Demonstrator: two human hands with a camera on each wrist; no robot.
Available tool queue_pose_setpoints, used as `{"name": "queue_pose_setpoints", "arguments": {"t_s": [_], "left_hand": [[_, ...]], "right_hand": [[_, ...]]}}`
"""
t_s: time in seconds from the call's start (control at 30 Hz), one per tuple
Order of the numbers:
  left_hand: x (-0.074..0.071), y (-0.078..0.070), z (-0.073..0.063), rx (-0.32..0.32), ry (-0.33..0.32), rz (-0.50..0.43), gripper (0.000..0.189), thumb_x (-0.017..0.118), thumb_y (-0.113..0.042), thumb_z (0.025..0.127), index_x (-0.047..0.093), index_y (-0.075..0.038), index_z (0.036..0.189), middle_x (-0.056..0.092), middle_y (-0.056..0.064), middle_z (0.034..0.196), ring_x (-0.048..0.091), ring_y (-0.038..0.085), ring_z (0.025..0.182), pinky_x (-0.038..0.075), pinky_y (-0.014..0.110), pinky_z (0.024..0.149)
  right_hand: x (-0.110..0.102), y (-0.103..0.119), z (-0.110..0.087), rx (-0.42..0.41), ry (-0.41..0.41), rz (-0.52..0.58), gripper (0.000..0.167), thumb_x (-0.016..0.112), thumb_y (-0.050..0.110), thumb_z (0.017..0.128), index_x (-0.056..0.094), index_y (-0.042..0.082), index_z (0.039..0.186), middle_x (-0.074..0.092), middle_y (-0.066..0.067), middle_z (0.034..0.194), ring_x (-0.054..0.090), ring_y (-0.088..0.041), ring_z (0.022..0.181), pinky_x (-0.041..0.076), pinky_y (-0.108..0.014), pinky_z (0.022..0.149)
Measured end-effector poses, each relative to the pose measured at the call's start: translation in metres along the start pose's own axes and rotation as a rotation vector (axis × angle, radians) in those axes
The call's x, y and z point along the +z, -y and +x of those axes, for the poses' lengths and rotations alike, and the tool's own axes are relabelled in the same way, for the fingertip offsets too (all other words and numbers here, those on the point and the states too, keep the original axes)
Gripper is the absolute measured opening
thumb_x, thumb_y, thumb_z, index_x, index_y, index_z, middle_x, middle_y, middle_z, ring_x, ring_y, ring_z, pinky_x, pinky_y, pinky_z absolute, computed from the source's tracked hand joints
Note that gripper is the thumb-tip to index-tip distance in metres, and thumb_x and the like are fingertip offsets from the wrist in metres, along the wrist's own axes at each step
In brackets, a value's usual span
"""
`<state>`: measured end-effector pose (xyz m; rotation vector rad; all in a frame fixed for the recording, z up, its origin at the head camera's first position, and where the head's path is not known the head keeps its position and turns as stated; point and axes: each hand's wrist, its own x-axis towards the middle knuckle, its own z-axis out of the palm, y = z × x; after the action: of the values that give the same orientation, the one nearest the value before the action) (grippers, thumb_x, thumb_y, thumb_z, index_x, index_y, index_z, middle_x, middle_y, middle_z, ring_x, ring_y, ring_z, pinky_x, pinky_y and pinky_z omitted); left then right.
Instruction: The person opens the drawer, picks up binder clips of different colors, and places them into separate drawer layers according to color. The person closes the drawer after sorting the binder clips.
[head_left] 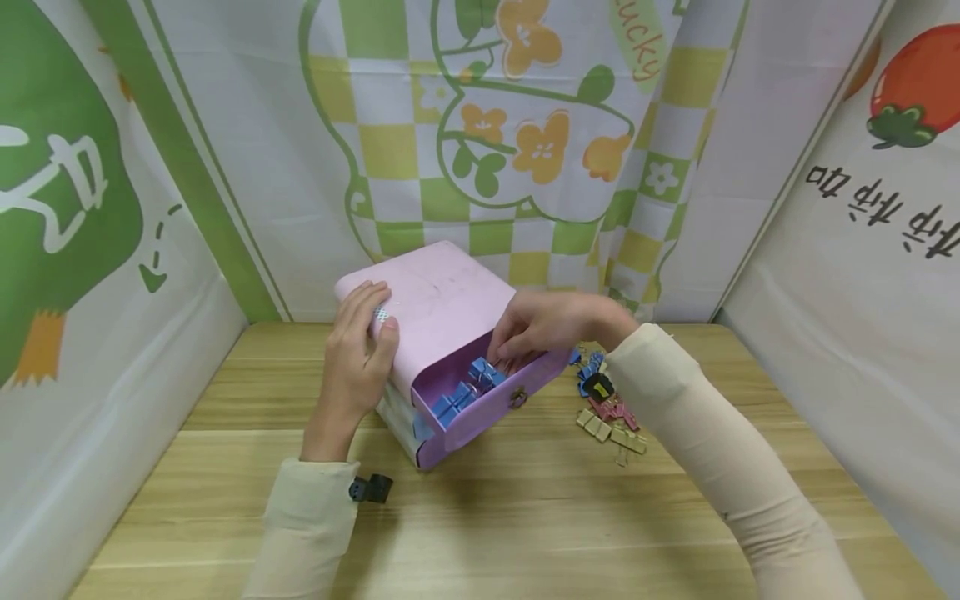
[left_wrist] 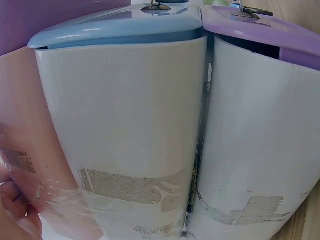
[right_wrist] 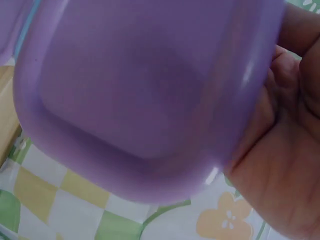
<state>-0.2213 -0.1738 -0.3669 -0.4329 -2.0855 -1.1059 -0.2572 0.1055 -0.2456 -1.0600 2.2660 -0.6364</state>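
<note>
Left hand [head_left: 351, 354], fingers apart, braces the box [head_left: 442, 304], presumably against tipping; right hand [head_left: 546, 321] dips into the drawer [head_left: 483, 421], grip too hidden to tell.

Drawer cabinet [head_left: 442, 308], pink on top, sat angled on the surface [head_left: 480, 533], front facing near-right. Top purple drawer [head_left: 483, 417], ring pull on its front, was slid partway out. Blue binder clips [head_left: 453, 404] lay jumbled at its left end. Left hand [head_left: 352, 358] rested on the cabinet's left edge; right hand [head_left: 536, 325] was in the drawer, fingertips hidden.
</note>
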Motion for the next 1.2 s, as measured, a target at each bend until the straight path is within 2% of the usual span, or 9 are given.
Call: {"name": "queue_pose_setpoints", "arguments": {"t_s": [0.23, 0.47, 0.67, 0.77, 0.9, 0.97, 1.1, 1.2], "left_hand": [[0.000, -0.001, 0.000, 0.000, 0.001, -0.005, 0.051, 0.050, -0.030, 0.101, 0.063, -0.002, 0.142, 0.058, 0.012, 0.154, 0.043, 0.029, 0.154, 0.033, 0.052, 0.131], [0.000, -0.001, 0.001, 0.013, -0.006, -0.009, 0.050, 0.051, -0.029, 0.101, 0.063, -0.002, 0.141, 0.059, 0.013, 0.154, 0.044, 0.030, 0.153, 0.033, 0.051, 0.131], [0.000, -0.001, 0.001, 0.025, -0.015, -0.008, 0.049, 0.051, -0.028, 0.101, 0.063, -0.001, 0.140, 0.059, 0.014, 0.153, 0.044, 0.030, 0.153, 0.033, 0.051, 0.131], [0.000, -0.001, 0.001, 0.027, -0.015, -0.007, 0.049, 0.051, -0.028, 0.101, 0.063, -0.001, 0.140, 0.060, 0.014, 0.153, 0.044, 0.031, 0.153, 0.033, 0.052, 0.131], [0.000, 0.000, 0.000, 0.033, -0.017, -0.005, 0.049, 0.051, -0.028, 0.101, 0.063, 0.000, 0.140, 0.060, 0.015, 0.152, 0.045, 0.031, 0.153, 0.034, 0.052, 0.131], [0.000, 0.000, 0.000, 0.033, -0.017, -0.006, 0.049, 0.051, -0.028, 0.101, 0.063, 0.000, 0.140, 0.060, 0.015, 0.152, 0.045, 0.031, 0.153, 0.034, 0.052, 0.131], [0.001, 0.001, 0.000, 0.030, -0.015, -0.009, 0.050, 0.051, -0.028, 0.101, 0.063, 0.000, 0.140, 0.060, 0.014, 0.153, 0.045, 0.031, 0.153, 0.034, 0.051, 0.131], [0.001, 0.001, 0.000, 0.028, -0.016, -0.011, 0.050, 0.051, -0.029, 0.101, 0.063, -0.001, 0.140, 0.060, 0.014, 0.153, 0.044, 0.030, 0.153, 0.033, 0.051, 0.131]], "right_hand": [[0.004, 0.001, 0.004, 0.033, 0.021, -0.086, 0.022, 0.061, 0.012, 0.105, 0.081, 0.007, 0.112, 0.082, -0.003, 0.100, 0.072, -0.008, 0.089, 0.059, -0.023, 0.082], [-0.001, 0.006, 0.001, 0.092, -0.001, -0.212, 0.020, 0.066, 0.021, 0.102, 0.083, 0.013, 0.096, 0.074, 0.004, 0.084, 0.056, -0.007, 0.077, 0.050, -0.022, 0.071], [-0.004, 0.012, -0.005, 0.184, -0.028, -0.305, 0.031, 0.064, 0.025, 0.104, 0.076, 0.014, 0.078, 0.064, 0.006, 0.069, 0.049, -0.006, 0.060, 0.043, -0.019, 0.056], [-0.006, 0.010, -0.008, 0.209, -0.038, -0.305, 0.033, 0.061, 0.023, 0.105, 0.074, 0.013, 0.076, 0.061, 0.006, 0.068, 0.047, -0.006, 0.059, 0.043, -0.019, 0.055], [-0.009, 0.006, -0.012, 0.203, -0.060, -0.303, 0.033, 0.060, 0.022, 0.105, 0.074, 0.012, 0.077, 0.061, 0.005, 0.069, 0.048, -0.006, 0.061, 0.044, -0.021, 0.059], [-0.011, 0.006, -0.016, 0.199, -0.087, -0.278, 0.031, 0.060, 0.020, 0.105, 0.076, 0.010, 0.081, 0.067, 0.003, 0.073, 0.054, -0.008, 0.065, 0.049, -0.022, 0.062], [-0.021, 0.007, -0.028, 0.226, -0.154, -0.142, 0.026, 0.060, 0.018, 0.106, 0.080, 0.001, 0.106, 0.081, -0.010, 0.096, 0.075, -0.016, 0.086, 0.064, -0.030, 0.083], [-0.031, 0.006, -0.038, 0.260, -0.202, -0.043, 0.030, 0.061, 0.018, 0.106, 0.075, -0.003, 0.122, 0.080, -0.017, 0.112, 0.079, -0.024, 0.101, 0.066, -0.036, 0.094]]}}
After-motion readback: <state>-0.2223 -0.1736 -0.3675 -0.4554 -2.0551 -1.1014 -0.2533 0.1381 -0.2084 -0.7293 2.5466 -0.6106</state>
